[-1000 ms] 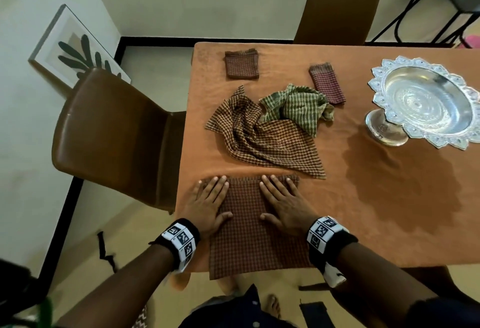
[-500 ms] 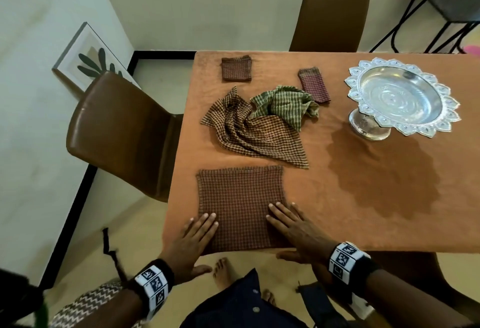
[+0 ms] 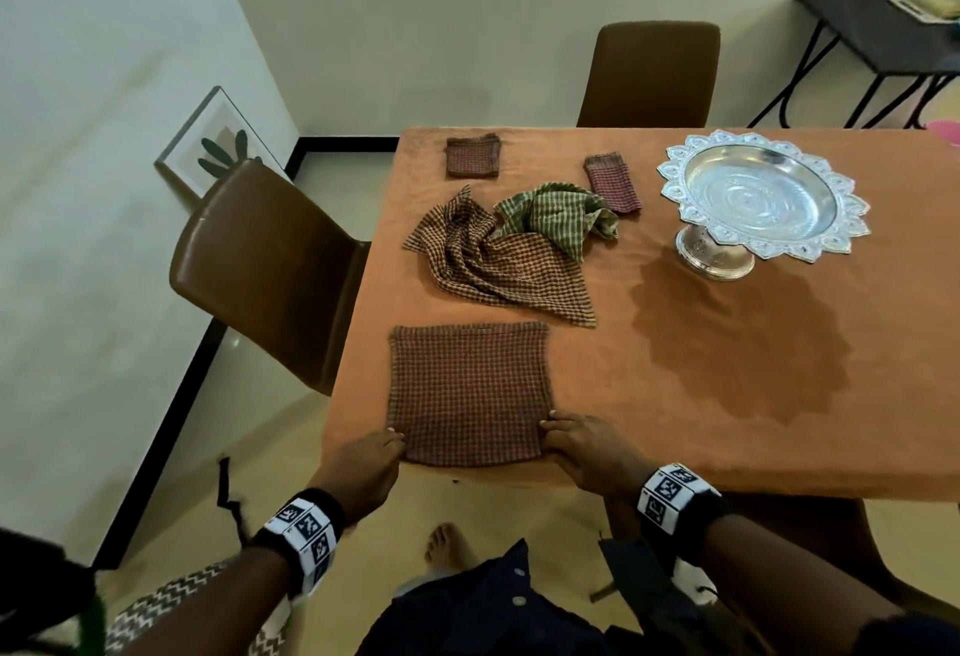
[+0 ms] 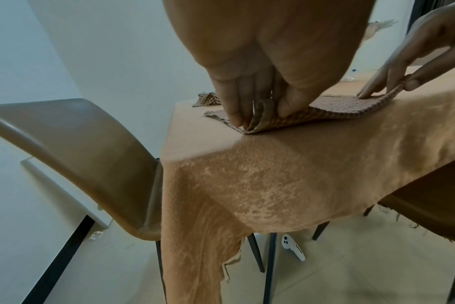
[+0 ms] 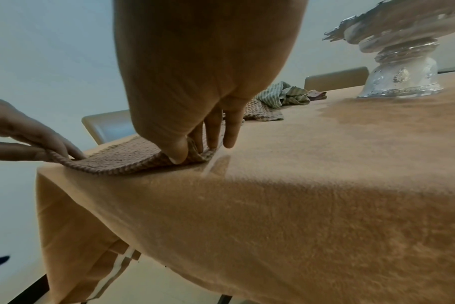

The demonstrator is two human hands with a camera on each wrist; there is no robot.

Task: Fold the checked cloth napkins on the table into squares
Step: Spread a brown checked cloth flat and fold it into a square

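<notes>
A brown checked napkin (image 3: 470,390) lies flat near the front edge of the table (image 3: 727,421). My left hand (image 3: 387,439) pinches its near left corner (image 4: 257,121) between thumb and fingers. My right hand (image 3: 553,426) pinches the near right corner (image 5: 195,156), lifted slightly off the cloth. Behind lie a crumpled brown checked napkin (image 3: 498,265) and a crumpled green checked one (image 3: 558,216). Two folded napkins sit further back: a brown one (image 3: 472,156) and a reddish one (image 3: 612,183).
A silver pedestal bowl (image 3: 761,198) stands at the right on the orange tablecloth. A brown chair (image 3: 270,265) is at the table's left side, another (image 3: 649,73) at the far end. A dark side table (image 3: 878,36) stands at the back right.
Both hands slid from flat on the napkin's far half back to its near edge and now pinch the near corners. The napkin lies fully on the table.
</notes>
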